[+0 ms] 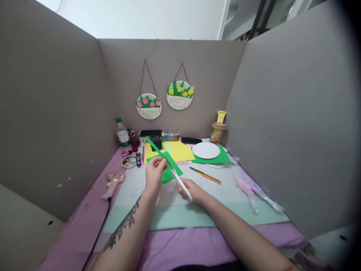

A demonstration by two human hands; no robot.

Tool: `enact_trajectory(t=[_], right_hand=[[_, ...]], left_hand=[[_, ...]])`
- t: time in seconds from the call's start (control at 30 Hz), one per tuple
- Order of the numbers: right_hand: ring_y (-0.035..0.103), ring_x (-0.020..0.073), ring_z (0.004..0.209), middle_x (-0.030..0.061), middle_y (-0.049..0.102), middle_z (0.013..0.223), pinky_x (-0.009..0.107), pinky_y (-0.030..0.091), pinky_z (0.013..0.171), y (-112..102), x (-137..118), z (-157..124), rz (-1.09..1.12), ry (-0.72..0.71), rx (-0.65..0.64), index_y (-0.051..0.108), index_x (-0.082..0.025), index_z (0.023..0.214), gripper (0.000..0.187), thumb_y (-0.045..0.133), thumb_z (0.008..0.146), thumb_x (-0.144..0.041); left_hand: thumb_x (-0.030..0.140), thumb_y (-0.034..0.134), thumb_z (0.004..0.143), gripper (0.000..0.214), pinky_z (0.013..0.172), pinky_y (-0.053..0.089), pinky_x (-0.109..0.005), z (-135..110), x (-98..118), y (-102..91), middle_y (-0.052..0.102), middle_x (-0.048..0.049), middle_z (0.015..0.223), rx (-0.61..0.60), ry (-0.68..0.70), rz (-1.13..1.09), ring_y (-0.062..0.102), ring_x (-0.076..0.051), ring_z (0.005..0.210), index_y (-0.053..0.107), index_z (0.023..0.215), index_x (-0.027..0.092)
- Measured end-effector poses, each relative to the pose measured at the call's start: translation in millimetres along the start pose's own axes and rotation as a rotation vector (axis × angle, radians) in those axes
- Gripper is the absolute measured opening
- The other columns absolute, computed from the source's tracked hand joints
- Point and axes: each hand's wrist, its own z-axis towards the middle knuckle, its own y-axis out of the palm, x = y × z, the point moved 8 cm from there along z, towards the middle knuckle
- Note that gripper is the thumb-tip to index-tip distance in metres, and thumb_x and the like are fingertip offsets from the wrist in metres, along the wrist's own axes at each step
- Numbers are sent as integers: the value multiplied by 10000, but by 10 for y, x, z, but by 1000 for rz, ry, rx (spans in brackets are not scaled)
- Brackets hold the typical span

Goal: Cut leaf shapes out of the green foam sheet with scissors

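Note:
My left hand [154, 174] pinches a green paper sheet [168, 170] and lifts it above the mat, so a long green strip points up and left. My right hand [193, 191] is closed round the white handles of a pair of scissors [178, 180]. The blades reach into the green paper just right of my left fingers. Both hands hover over a pale cutting mat [225, 195] on a purple tablecloth [180, 244].
Yellow paper [180, 151], a white paper plate [205, 150] on green paper, a pencil [205, 175], a pink glue gun [113, 183] with its cord, a water bottle [122, 133], tape rolls and small tools lie around. Two decorated plates hang on the grey back wall.

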Motion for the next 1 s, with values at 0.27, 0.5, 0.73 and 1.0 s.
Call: enact_trajectory(t=[0.27,0.5,0.73,1.0], right_hand=[[414,90,509,-30,475,584,209,348,476,-22,18,1,-22,-6,-3,516,-169,726,212,605,708,-362],[421,94,530,-24,508,616,212,341,488,-56,11,1,-68,4,35,518,-165,710,226,609,705,-373],[422,91,519,-25,513,604,213,339,488,-57,23,-2,-51,26,40,533,-161,712,225,623,703,-368],[408,84,506,-30,492,588,207,346,476,-3,13,-9,7,-12,-10,513,-160,711,211,622,694,-340]], left_hand=[[283,751,591,323,576,436,-214,21,-12,-10,553,53,591,-8,24,-7,538,-79,533,546,800,147],[295,775,574,368,612,460,-231,29,-2,-27,581,37,624,-7,7,-30,557,-84,559,563,833,142],[365,736,610,289,557,441,-219,17,36,33,546,25,604,-92,-19,45,508,-85,549,587,703,135],[337,689,643,216,483,389,-199,-9,96,82,517,29,532,-160,20,183,468,-82,479,583,629,149]])
